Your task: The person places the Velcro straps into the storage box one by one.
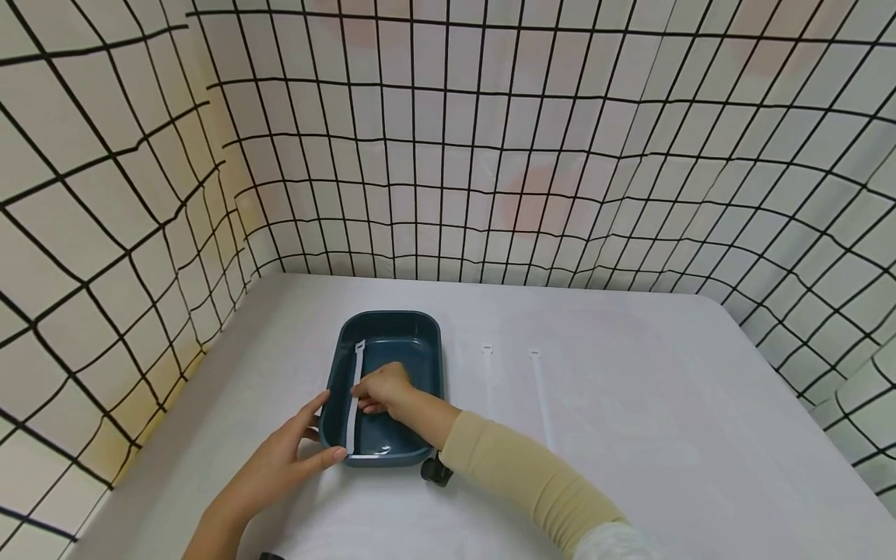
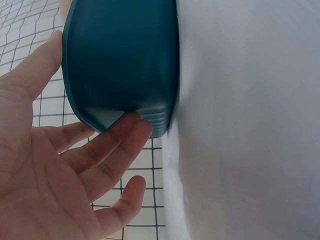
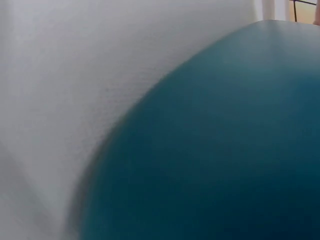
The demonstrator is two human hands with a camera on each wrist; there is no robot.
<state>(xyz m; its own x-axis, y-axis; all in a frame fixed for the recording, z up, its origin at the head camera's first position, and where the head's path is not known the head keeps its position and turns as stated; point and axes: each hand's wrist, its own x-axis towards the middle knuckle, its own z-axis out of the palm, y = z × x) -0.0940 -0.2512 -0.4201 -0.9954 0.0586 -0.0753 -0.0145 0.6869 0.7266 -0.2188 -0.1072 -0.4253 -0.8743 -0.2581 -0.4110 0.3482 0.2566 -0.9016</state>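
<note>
Two hands work at the tray [image 1: 414,351]. Nearest, the left hand [image 1: 288,449] has its fingers spread wide, touching the tray's rim and side, apparently to steady it. The right hand [image 1: 386,387], fingers drawn narrow, seems to pinch a white strip [image 1: 351,428] lengthwise inside, perhaps keeping it straight. Beyond, rightward, paler strips [image 1: 537,381] lie on the desk [image 1: 665,428].

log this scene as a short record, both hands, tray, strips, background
left hand: touches the tray at its near left corner
right hand: inside the tray, fingers curled at the middle of a white strip
tray: blue, on a white table
other strips: two, one, another, right of tray
background: black-lined white grid
</note>
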